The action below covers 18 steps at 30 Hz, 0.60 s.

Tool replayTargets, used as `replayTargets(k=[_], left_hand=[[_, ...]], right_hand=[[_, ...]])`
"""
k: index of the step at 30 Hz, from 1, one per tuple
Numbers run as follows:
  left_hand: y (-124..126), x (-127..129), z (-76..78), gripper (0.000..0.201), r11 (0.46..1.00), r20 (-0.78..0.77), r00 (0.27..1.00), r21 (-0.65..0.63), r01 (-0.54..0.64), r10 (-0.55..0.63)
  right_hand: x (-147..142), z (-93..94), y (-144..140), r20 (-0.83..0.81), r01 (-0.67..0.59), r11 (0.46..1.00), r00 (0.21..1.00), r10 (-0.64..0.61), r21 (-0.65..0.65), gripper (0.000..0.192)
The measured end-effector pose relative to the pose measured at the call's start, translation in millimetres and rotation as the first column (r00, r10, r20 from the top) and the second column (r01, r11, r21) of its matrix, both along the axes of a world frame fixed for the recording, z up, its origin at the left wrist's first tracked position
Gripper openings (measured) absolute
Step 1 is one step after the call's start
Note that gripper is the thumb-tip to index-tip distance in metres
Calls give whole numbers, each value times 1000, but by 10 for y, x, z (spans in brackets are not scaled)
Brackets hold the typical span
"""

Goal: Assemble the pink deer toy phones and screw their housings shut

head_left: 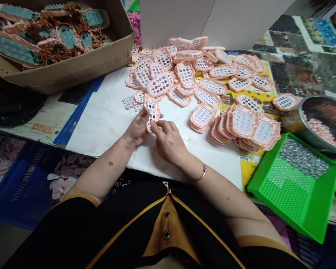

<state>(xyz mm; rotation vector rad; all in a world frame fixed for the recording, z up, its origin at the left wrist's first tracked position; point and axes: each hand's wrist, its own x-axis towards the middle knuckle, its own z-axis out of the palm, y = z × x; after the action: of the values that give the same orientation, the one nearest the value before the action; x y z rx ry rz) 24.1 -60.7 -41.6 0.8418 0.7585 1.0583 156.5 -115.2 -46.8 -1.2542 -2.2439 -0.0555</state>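
My left hand grips a pink toy phone shell with rows of key holes, tilted up above the white work surface. Closed fingers of my right hand press at the shell's lower end; whether they pinch a small part is hidden. Just behind the shell lies a small cluster of pale keypad pieces. Beyond spreads a loose heap of similar phone shells. To the right of my hands stand stacks of shells with keypads showing in their holes.
At upper left, a cardboard box holds shells with green circuit boards and brown wires. A green tray of small metal screws and a metal bowl of pink parts sit at right. Blue crates with more parts stand below left.
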Motion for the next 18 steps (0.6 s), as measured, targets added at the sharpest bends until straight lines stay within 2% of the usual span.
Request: replayTargets(k=[4,11,16,18], left_hand=[[-5,4,23,79,1000,-14,999,-2,-29,29],[-21,17,18,82,998,-52,998,55,-28,31],[13,10,21,82,998,-13,998,-35,-56,56],[32,4,22,84,996,-9,997,-46,-80,79]], right_hand=[[-94,11,-80,80,26,995,997,-18,-101,54],[-81,9,-58,64,41,990,997,-32,-138,59],[-17,-19,-35,-110,-60,997,993,53,-59,62],[6,-25,-29,-123,-75,997,990,74,-4,61]])
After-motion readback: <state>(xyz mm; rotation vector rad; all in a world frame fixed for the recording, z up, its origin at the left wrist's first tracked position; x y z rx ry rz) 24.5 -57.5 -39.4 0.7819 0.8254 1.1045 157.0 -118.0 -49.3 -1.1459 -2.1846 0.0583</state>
